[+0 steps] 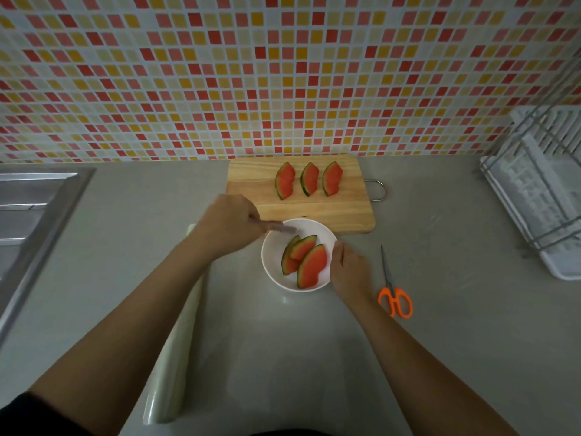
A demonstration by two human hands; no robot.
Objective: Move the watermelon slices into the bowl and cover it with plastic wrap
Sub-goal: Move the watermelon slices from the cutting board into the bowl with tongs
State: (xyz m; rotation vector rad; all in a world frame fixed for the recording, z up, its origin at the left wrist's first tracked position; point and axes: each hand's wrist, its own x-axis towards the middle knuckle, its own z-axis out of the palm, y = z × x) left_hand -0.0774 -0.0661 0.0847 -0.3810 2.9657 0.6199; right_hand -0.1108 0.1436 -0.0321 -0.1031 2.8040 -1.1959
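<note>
A white bowl point(273, 265) stands on the grey counter in front of the wooden cutting board point(251, 187). Three watermelon slices point(306, 262) lie inside it, overlapping. Another three slices point(309, 179) lie side by side on the board. My left hand point(229, 225) grips a thin metal utensil point(281, 228), blurred, whose tip reaches over the bowl's far left rim. My right hand point(349, 269) holds the bowl's right rim. A roll of plastic wrap point(169, 357) lies on the counter, partly under my left forearm.
Orange-handled scissors point(394, 297) lie on the counter right of the bowl. A white dish rack point(540, 196) stands at the right edge and a steel sink point(34, 199) at the left. A tiled wall rises behind the board.
</note>
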